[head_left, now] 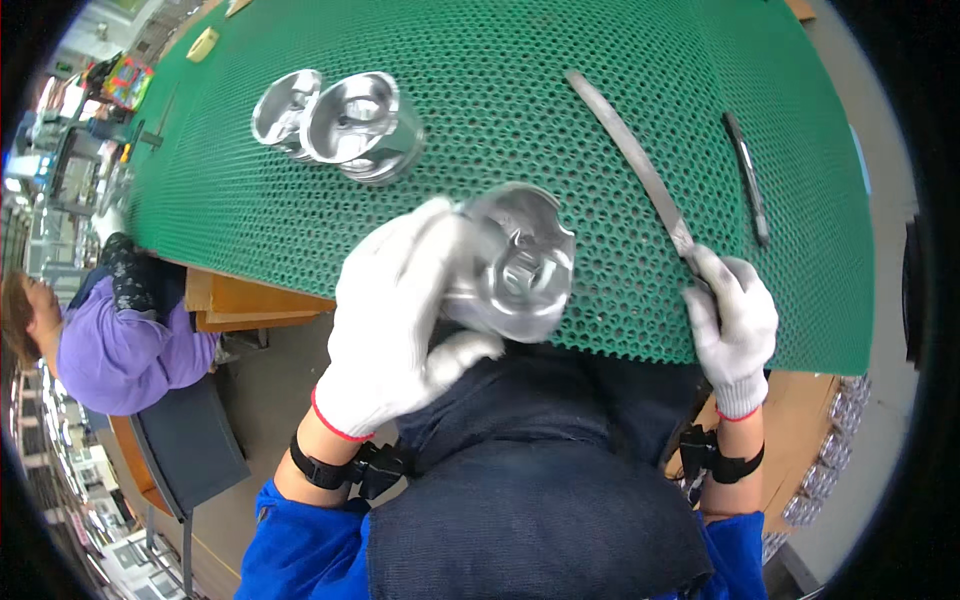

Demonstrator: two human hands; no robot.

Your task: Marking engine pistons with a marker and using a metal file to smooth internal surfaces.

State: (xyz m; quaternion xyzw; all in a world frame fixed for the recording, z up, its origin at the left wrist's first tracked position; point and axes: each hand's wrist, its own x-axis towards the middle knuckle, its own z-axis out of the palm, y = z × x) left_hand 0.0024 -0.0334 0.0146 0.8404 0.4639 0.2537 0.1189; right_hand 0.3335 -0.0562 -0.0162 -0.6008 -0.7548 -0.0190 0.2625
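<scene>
A shiny metal piston [525, 265] is near the mat's front edge, tilted so that its hollow underside shows. My left hand [395, 310], in a white knit glove, grips its left side; the fingers are blurred and partly hidden, with the thumb below it. My right hand [735, 315], gloved alike, is closed around the near end of a long flat metal file [635, 155], which points away over the mat. Two more pistons, one farther left [285, 112] and one beside it [365, 130], stand close together with their hollow sides up.
The green perforated mat [480, 120] covers the table. A dark pen [747, 180] lies right of the file, and a yellow tape roll [203, 45] lies far left. Another person in purple [125, 345] sits at the left. More metal parts [830, 455] are at the lower right.
</scene>
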